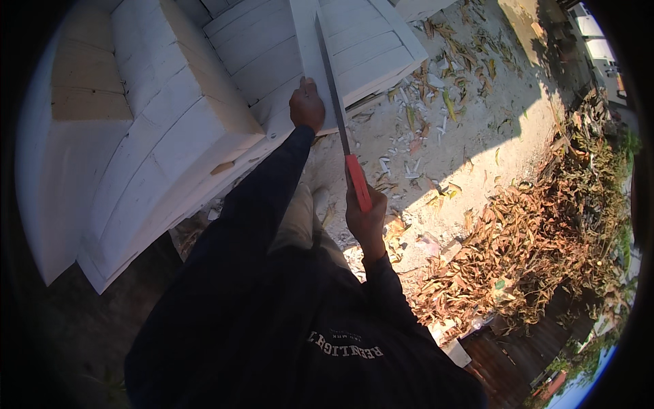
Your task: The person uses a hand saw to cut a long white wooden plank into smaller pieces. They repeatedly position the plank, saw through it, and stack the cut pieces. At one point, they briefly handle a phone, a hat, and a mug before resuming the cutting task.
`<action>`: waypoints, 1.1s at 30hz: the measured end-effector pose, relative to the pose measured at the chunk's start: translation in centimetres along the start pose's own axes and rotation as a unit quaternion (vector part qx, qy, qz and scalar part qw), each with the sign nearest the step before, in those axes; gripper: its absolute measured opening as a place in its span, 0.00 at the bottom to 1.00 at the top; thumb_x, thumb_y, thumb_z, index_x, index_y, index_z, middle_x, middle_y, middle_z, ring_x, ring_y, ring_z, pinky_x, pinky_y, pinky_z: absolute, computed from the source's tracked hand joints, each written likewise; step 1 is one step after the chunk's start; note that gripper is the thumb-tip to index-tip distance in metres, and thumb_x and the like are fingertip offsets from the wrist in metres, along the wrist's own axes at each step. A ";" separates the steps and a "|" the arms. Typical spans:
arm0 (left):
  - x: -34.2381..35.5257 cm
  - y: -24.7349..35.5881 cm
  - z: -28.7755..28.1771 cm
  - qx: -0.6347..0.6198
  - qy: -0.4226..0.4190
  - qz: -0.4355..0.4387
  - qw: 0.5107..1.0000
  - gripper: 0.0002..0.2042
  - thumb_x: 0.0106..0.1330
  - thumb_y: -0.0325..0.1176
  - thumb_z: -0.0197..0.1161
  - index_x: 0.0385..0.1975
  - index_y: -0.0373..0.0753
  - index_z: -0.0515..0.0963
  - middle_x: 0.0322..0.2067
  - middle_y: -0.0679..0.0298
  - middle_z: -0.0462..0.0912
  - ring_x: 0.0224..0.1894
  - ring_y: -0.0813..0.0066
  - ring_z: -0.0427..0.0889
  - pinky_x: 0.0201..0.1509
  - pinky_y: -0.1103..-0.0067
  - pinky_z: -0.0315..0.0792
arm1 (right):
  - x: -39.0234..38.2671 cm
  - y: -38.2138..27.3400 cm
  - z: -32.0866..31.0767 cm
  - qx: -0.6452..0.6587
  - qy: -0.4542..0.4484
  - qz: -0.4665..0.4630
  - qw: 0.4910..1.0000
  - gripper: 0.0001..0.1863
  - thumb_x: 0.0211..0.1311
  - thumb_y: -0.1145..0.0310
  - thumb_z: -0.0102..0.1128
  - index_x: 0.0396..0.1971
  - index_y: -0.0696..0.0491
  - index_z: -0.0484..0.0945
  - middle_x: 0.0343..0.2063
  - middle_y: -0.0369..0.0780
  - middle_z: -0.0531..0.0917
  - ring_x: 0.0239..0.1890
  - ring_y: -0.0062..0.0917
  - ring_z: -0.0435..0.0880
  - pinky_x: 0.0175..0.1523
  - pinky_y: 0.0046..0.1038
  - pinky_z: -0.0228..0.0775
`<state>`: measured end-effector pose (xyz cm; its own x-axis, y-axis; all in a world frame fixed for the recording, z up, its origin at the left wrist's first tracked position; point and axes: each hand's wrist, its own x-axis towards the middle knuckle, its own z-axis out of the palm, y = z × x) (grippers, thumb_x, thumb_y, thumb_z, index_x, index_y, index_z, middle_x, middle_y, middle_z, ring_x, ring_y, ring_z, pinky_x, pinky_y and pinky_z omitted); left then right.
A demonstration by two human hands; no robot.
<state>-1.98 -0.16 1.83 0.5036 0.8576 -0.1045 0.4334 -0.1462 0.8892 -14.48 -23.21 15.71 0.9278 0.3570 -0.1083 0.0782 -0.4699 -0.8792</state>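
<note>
My right hand (366,211) is closed round the red handle of a long, narrow hand saw (332,82). The blade points away from me, running along the right side of a white strip (303,34) at the top centre. My left hand (306,105) grips that strip beside the blade, its fingers wrapped and partly hidden. The strip rests among white, jointed panels (364,44), with larger stepped white pieces (163,136) to the left.
Pale sandy ground (470,116) with scattered white offcuts and dry leaves lies to the right of the panels. A large heap of brown leaves (531,252) is farther right, with a dark rusty sheet (511,361) below it. My legs (300,218) stand beside the white pieces.
</note>
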 end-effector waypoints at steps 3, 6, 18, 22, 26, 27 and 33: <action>-0.5 0.5 0.0 0.000 -0.013 -0.011 1.000 0.29 0.79 0.51 0.49 0.52 0.26 0.83 0.38 0.34 0.84 0.45 0.36 0.84 0.51 0.56 0.75 | 4.3 -0.5 1.2 0.001 -0.012 -0.021 1.000 0.09 0.69 0.74 0.60 0.38 0.66 0.82 0.17 0.45 0.78 0.23 0.18 0.75 0.29 0.29 0.67; 0.1 0.0 -0.1 0.009 -0.008 0.029 0.999 0.28 0.79 0.50 0.49 0.52 0.26 0.83 0.38 0.33 0.84 0.46 0.36 0.84 0.51 0.55 0.75 | 2.0 1.0 1.1 0.005 0.015 -0.043 0.999 0.10 0.69 0.73 0.59 0.29 0.65 0.78 0.15 0.43 0.75 0.21 0.17 0.67 0.27 0.31 0.63; 0.5 -0.9 0.0 0.006 -0.005 0.030 1.000 0.28 0.79 0.49 0.49 0.54 0.25 0.81 0.35 0.33 0.84 0.43 0.35 0.84 0.49 0.54 0.75 | -0.8 0.8 0.9 -0.002 0.035 -0.048 0.998 0.13 0.68 0.76 0.59 0.48 0.65 0.83 0.19 0.47 0.78 0.23 0.21 0.76 0.29 0.32 0.69; -0.8 -0.2 -0.2 -0.010 0.023 0.046 0.999 0.27 0.79 0.48 0.49 0.52 0.26 0.82 0.34 0.35 0.84 0.41 0.36 0.85 0.48 0.55 0.75 | 0.3 1.5 0.9 -0.035 -0.019 -0.050 0.998 0.26 0.64 0.78 0.55 0.63 0.64 0.76 0.33 0.58 0.86 0.34 0.46 0.91 0.37 0.36 0.79; 0.4 0.6 0.3 0.016 0.009 0.048 0.999 0.26 0.80 0.47 0.49 0.45 0.27 0.84 0.32 0.37 0.85 0.38 0.39 0.85 0.46 0.56 0.74 | 4.7 0.1 1.2 -0.026 -0.050 0.013 0.998 0.19 0.68 0.78 0.57 0.57 0.65 0.80 0.28 0.50 0.84 0.28 0.30 0.83 0.35 0.31 0.75; 0.4 0.3 0.1 0.027 0.005 0.049 0.998 0.25 0.80 0.47 0.49 0.45 0.27 0.84 0.32 0.37 0.85 0.38 0.39 0.85 0.46 0.57 0.74 | 4.3 0.2 1.1 -0.021 -0.046 0.025 0.998 0.16 0.70 0.77 0.57 0.54 0.66 0.82 0.25 0.46 0.83 0.25 0.22 0.79 0.34 0.29 0.73; 0.2 0.3 -0.2 -0.007 0.001 0.020 1.000 0.26 0.80 0.48 0.48 0.45 0.26 0.83 0.33 0.37 0.85 0.38 0.36 0.84 0.45 0.56 0.74 | 0.1 1.0 0.8 0.051 0.021 -0.004 0.998 0.09 0.70 0.74 0.60 0.29 0.63 0.78 0.17 0.42 0.76 0.21 0.20 0.66 0.27 0.32 0.63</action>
<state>-1.91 0.02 2.21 0.5185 0.8525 -0.0665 0.4020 -0.1744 0.8989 -14.58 -23.00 14.42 0.9419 0.3254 -0.0827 0.0511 -0.3823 -0.9226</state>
